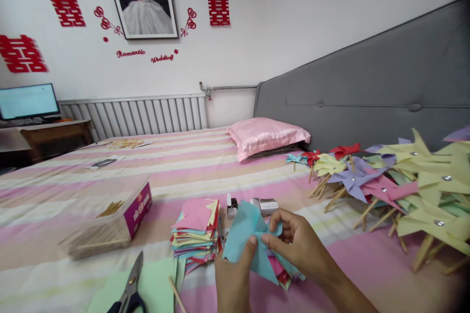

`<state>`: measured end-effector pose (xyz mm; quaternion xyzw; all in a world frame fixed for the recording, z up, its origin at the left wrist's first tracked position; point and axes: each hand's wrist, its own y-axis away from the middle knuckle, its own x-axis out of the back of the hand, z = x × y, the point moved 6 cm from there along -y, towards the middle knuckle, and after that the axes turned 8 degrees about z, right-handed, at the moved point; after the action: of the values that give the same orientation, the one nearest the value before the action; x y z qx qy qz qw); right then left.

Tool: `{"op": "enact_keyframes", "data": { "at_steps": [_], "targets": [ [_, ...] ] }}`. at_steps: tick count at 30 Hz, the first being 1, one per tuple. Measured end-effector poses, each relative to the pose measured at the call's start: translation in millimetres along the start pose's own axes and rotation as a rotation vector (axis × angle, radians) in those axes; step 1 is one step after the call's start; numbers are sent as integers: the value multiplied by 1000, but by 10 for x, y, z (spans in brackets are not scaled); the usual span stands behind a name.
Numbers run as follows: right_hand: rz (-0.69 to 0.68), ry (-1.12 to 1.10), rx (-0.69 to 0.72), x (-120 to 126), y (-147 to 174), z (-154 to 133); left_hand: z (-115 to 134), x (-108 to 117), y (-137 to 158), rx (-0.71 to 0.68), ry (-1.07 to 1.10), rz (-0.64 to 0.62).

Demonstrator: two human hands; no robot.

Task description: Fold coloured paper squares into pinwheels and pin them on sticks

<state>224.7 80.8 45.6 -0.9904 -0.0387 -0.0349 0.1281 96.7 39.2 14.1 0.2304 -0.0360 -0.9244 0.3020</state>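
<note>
A light blue piece of paper (240,227), cut and partly bent, is held between both hands above the bed. My left hand (237,274) grips its lower left with the thumb on top. On the right side, my right hand (293,239) pinches a curled flap of the same paper. Below the hands lies a stack of coloured paper (282,271), partly hidden. A taller stack of cut coloured paper (194,230) stands left of my left hand. Behind the paper are two small boxes (232,205), one of them open.
Scissors (132,283) and a wooden stick (176,293) lie by green paper sheets (157,279). A clear plastic box (106,225) holds sticks at left. Many paper pinwheels (389,188) pile up at right, near the grey headboard (360,93). A pink pillow (268,134) lies farther back.
</note>
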Motion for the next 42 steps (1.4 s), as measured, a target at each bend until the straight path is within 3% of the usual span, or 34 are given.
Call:
{"op": "enact_keyframes", "data": {
  "at_steps": [10, 19, 24, 30, 42],
  "targets": [
    [41, -118, -6, -6, -5, -29, -67, -57, 23, 87, 76, -65],
    [-63, -273, -165, 124, -35, 37, -70, -84, -47, 133, -41, -273],
    [-151, -229, -234, 194, -36, 84, -22, -76, -22, 184, -78, -346],
    [-253, -239, -266, 117, 34, 94, -40, -146, 46, 76, -212, -460],
    [-295, -201, -207, 83, 52, 179, -180, -115, -11, 26, -358, -462]
  ]
}}
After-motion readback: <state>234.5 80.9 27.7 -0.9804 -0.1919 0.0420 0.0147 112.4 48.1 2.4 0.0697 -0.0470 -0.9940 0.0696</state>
